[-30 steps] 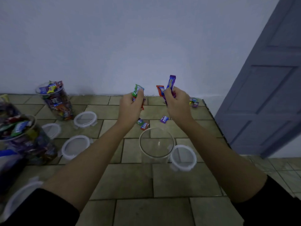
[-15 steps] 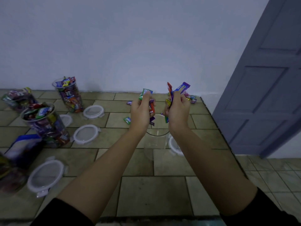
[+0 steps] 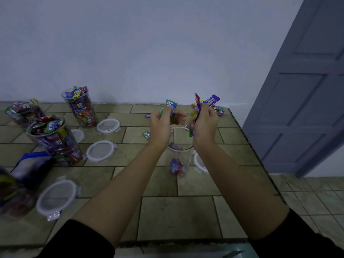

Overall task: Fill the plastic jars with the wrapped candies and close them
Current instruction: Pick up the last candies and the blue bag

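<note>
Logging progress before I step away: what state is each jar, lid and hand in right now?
Clear jar: upright, open, a few candies at the bottom.
Three filled jars: heaped, lidless.
Lids: lying loose on the counter.
Left hand: pinches a green candy.
Right hand: holds a bunch of candies.

I had both forearms (image 3: 119, 183) bare and reaching forward, wrists level, left hand (image 3: 161, 125) pinching a green candy (image 3: 170, 106) at thumb and fingertips, right hand (image 3: 204, 125) just beside it, fingers curled round several candies (image 3: 210, 101)
</note>
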